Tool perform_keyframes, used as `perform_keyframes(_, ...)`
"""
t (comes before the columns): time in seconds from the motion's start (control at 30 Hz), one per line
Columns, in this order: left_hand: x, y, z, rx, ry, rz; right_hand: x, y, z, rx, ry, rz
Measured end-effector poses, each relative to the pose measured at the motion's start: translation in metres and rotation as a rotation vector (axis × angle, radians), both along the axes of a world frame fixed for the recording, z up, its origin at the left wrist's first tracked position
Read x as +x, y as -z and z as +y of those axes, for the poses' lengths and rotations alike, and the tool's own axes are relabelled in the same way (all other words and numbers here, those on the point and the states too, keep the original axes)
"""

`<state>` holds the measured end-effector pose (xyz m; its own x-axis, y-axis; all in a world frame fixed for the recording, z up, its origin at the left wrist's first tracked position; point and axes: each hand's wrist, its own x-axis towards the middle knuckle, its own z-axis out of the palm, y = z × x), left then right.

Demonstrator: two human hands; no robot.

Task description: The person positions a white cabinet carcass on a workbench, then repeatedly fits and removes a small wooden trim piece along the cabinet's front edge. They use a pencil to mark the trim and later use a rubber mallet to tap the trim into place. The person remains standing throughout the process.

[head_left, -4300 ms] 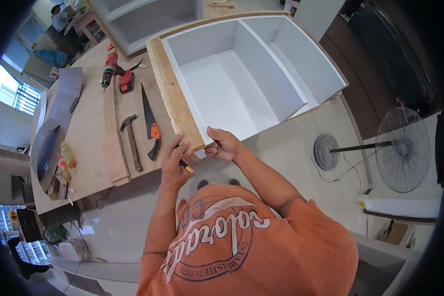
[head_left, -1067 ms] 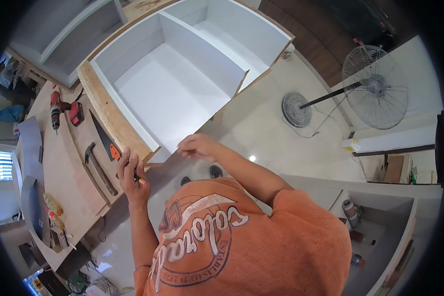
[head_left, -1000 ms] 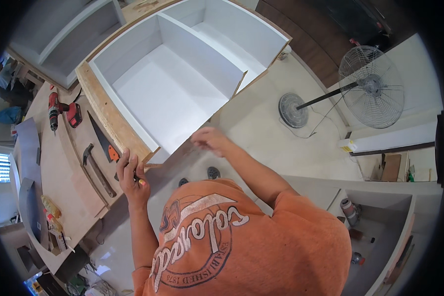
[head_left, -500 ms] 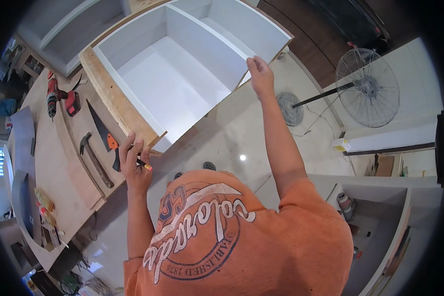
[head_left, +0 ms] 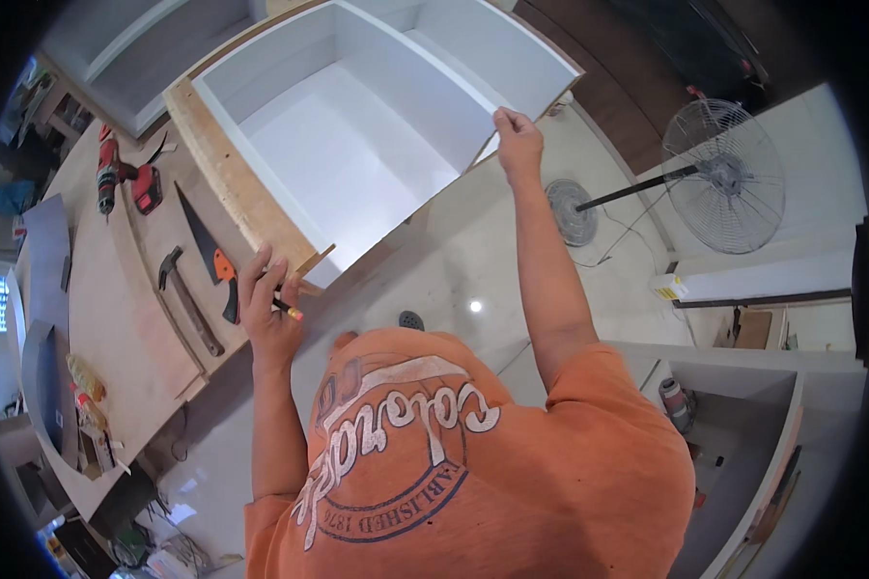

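Observation:
A shallow white-lined cabinet (head_left: 227, 174) with a bare wood edge and a divider lies with its open side up, partly over the workbench. My left hand (head_left: 272, 323) is closed at its near left corner, fingers on the wood edge. A dark pencil (head_left: 291, 311) with a pink eraser sticks out between those fingers. My right hand (head_left: 520, 147) pinches the near end of the white divider (head_left: 449, 72). Beside my left hand on the bench are a handsaw (head_left: 210, 249) with an orange and black handle and a claw hammer (head_left: 191, 304).
A red cordless drill (head_left: 116, 174) lies on the plywood bench (head_left: 116, 318) among curved strips and bottles. Another cabinet (head_left: 135, 58) stands at the far left. To the right are a stand fan (head_left: 719, 174) on the tiled floor and an open grey cabinet (head_left: 743, 425) with a power tool inside.
The view has shifted slightly, so cabinet and bench tools appear a little to the right and higher. One of my shoes has dropped out of sight. Both hands keep their holds.

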<state>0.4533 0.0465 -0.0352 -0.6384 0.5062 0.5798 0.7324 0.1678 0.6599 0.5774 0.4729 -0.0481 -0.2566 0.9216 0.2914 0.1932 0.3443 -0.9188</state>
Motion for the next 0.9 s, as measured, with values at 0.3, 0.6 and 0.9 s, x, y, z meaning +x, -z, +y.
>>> perform_keyframes(0.3, -0.002, 0.004, 0.000, 0.007, 0.014, 0.017, 0.006, -0.011, -0.002, -0.118, -0.047, 0.003)
perform_keyframes(0.6, -0.001, 0.003, 0.000, 0.018, 0.010, 0.017, 0.010, 0.000, -0.010, -0.353, -0.043, 0.341)
perform_keyframes(0.9, 0.004, 0.000, -0.003, 0.107, 0.015, -0.028, 0.087, 0.143, -0.065, -0.339, -0.241, -0.463)
